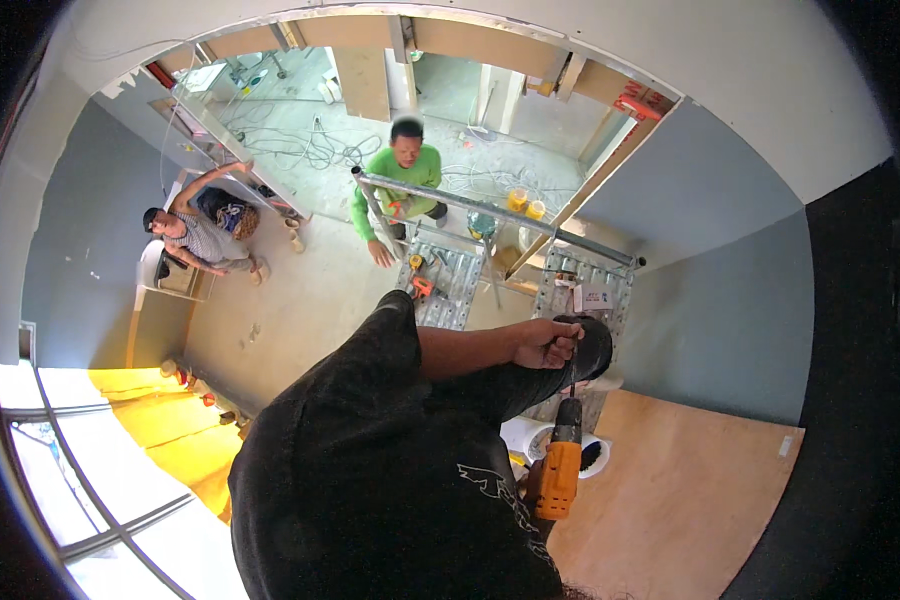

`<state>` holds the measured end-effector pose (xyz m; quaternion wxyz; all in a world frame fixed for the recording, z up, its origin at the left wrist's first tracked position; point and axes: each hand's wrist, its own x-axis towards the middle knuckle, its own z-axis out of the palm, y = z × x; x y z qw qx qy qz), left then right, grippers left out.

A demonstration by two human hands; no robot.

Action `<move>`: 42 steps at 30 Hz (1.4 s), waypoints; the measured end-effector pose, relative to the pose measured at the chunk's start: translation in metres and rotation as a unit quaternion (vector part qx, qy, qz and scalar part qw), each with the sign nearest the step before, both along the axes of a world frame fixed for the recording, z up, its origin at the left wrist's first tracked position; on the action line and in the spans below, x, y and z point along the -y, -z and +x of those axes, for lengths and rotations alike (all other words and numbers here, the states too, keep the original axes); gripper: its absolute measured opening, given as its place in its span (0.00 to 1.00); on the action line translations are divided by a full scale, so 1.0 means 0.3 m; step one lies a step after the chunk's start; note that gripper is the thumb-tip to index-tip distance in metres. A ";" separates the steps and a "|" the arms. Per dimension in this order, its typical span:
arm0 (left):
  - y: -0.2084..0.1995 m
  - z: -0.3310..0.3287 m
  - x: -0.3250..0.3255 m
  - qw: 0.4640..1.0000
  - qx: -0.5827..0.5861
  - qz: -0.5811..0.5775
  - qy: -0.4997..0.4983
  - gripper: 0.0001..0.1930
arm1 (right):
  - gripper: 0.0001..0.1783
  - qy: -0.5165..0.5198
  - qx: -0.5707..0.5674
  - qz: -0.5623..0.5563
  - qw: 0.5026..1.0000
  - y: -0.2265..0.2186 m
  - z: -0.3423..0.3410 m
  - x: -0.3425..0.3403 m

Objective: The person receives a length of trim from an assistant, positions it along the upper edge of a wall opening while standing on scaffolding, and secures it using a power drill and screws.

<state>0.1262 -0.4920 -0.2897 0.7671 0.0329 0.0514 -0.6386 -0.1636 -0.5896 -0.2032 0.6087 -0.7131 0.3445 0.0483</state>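
Right now I am standing high on a metal scaffold (580,262) and looking down past my dark shirt. My left hand (547,343) is resting near my knee, fingers curled closed around something thin; I cannot tell what it is. An orange cordless drill (560,468) is hanging at my right hip, bit pointing up. My right hand is hiding behind my body, so I cannot tell its state. I am judging that no drilling is happening at this moment. Below, a person in green (407,180) is looking up beside the scaffold.
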 end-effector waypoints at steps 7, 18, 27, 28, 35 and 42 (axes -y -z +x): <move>0.021 0.006 0.034 1.000 -0.003 0.024 0.006 0.08 | 0.26 0.045 -0.003 -0.003 0.999 -0.014 -0.045 0.027; -0.055 -0.025 0.121 0.999 0.007 0.004 0.047 0.12 | 0.26 0.133 -0.013 0.004 0.991 -0.051 -0.133 -0.015; -0.090 -0.117 0.183 0.995 0.072 0.029 0.055 0.10 | 0.26 0.215 0.036 -0.020 0.976 -0.111 -0.184 -0.059; -0.110 -0.127 0.198 0.992 0.110 0.051 0.043 0.10 | 0.26 0.229 0.053 -0.027 0.972 -0.124 -0.183 -0.073; -0.423 -0.213 0.317 0.856 0.516 -0.025 0.015 0.20 | 0.19 0.369 0.243 -0.058 0.895 -0.297 -0.239 -0.144; -0.385 -0.347 0.479 0.942 0.227 -0.012 0.247 0.30 | 0.30 0.421 0.214 -0.354 0.807 -0.299 -0.600 -0.179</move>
